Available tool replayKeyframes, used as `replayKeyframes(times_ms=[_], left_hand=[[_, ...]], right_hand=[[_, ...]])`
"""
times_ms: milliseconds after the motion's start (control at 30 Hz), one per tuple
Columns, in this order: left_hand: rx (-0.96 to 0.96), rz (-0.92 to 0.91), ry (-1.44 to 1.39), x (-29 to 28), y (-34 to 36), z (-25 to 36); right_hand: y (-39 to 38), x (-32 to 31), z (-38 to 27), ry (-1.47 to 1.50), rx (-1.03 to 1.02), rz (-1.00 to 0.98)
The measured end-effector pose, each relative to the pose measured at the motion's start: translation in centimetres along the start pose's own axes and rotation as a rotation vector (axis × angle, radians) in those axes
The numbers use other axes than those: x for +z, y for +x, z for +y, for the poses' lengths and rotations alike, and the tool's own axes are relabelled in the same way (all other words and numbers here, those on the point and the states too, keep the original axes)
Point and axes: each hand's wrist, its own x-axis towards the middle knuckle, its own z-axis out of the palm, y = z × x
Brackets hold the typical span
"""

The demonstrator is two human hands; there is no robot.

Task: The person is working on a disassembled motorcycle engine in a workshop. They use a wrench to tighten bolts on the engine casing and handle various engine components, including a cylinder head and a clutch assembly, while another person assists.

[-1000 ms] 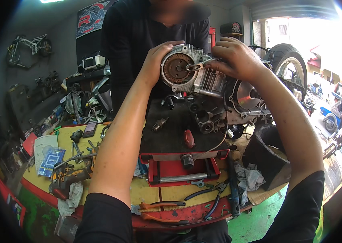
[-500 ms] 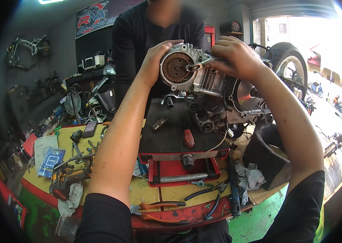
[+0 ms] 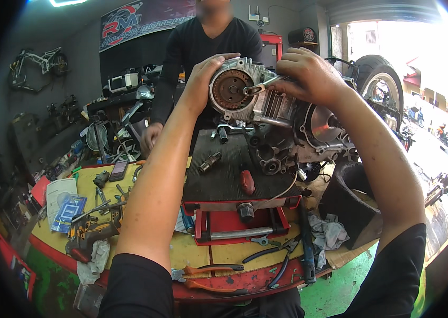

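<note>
A greasy silver motorcycle engine (image 3: 282, 119) stands in front of me with its round cam sprocket (image 3: 231, 91) exposed in the cylinder head (image 3: 245, 64). My left hand (image 3: 205, 79) grips the left side of that head, fingers over its top edge. In my right hand (image 3: 308, 74) is a metal wrench (image 3: 272, 80), pinched between thumb and curled fingers. The wrench's ring end (image 3: 254, 90) lies at the right edge of the sprocket; whether it sits on a bolt I cannot tell.
A black-topped red stand (image 3: 218, 183) carries a socket (image 3: 210, 162), a ratchet (image 3: 234, 127) and a red part (image 3: 246, 182). Pliers (image 3: 208, 269), rags (image 3: 327, 231) and a cordless tool (image 3: 94, 233) lie on the yellow-topped bench (image 3: 192, 254). A co-worker (image 3: 210, 42) stands opposite.
The co-worker has shifted back and a little right, and one of their hands now shows beside my left forearm. My hands and the wrench have barely moved.
</note>
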Motion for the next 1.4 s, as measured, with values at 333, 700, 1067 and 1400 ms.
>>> replayKeyframes(times_ms=[333, 700, 1067, 1400], left_hand=[[-0.039, 0.002, -0.013, 0.0, -0.2, 0.1], [-0.126, -0.160, 0.240, -1.2, -0.6, 2.7], [-0.229, -0.185, 0.374, -1.2, -1.3, 3.1], [-0.113, -0.136, 0.408, -0.5, -2.0, 2.8]], right_hand=[[0.0, -0.3, -0.1, -0.007, 0.020, -0.039], [-0.2, -0.2, -0.2, 0.034, 0.076, -0.052], [-0.4, 0.1, 0.3, 0.059, 0.088, -0.047], [-0.2, 0.0, 0.1, 0.077, 0.096, -0.017]])
